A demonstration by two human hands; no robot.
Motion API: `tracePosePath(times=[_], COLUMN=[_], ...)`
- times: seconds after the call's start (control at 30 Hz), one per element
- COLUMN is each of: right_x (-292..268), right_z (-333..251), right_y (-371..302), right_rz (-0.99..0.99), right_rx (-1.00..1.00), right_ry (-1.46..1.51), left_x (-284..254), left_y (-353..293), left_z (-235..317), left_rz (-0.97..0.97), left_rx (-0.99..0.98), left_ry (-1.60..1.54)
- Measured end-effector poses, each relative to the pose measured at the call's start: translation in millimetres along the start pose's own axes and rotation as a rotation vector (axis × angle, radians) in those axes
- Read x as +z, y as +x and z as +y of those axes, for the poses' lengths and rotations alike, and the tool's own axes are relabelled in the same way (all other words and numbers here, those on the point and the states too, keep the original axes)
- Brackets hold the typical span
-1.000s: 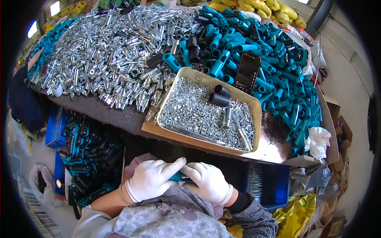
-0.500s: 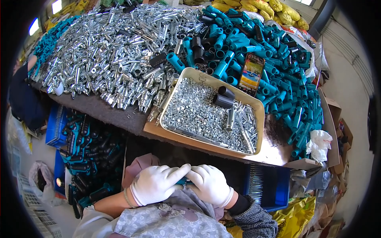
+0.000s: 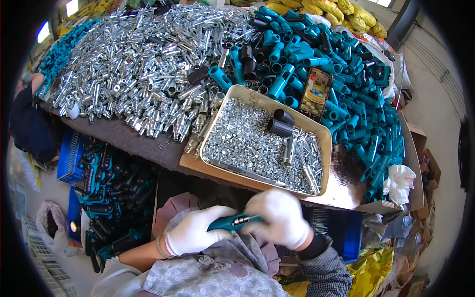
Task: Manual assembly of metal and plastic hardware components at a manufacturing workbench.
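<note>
I see the white-gloved left hand [image 3: 194, 233] clamped on a teal plastic handle with a metal collar [image 3: 232, 222], its long axis pointing right toward the gloved right hand [image 3: 282, 219] (closed over that end), above my lap.

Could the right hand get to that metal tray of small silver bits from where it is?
Probably yes. The tray lies just beyond the right hand, with nothing standing between them, though that hand is now busy on the teal handle that the left hand grips.
</note>
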State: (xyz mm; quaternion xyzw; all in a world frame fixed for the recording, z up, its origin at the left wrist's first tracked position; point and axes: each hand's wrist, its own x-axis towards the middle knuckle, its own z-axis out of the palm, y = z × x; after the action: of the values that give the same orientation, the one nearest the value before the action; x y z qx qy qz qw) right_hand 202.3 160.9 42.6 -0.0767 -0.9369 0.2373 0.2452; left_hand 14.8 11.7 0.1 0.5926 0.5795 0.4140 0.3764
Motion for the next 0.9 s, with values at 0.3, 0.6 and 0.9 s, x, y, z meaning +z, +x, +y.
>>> tracePosePath(times=[0.3, 0.6, 0.9], right_x=[-86, -101, 0], right_z=[159, 155, 71], right_y=[53, 106, 79], right_rz=[0.133, 0.440, 0.026], right_rx=[0.586, 0.440, 0.314], right_ry=[-1.001, -0.739, -0.324], left_x=[0, -2, -10], left_y=[-8, -9, -1], left_z=[0, -4, 1], left_rz=[0.067, 0.153, 0.060], left_rx=[0.056, -0.069, -0.232], left_ry=[0.046, -0.023, -0.492])
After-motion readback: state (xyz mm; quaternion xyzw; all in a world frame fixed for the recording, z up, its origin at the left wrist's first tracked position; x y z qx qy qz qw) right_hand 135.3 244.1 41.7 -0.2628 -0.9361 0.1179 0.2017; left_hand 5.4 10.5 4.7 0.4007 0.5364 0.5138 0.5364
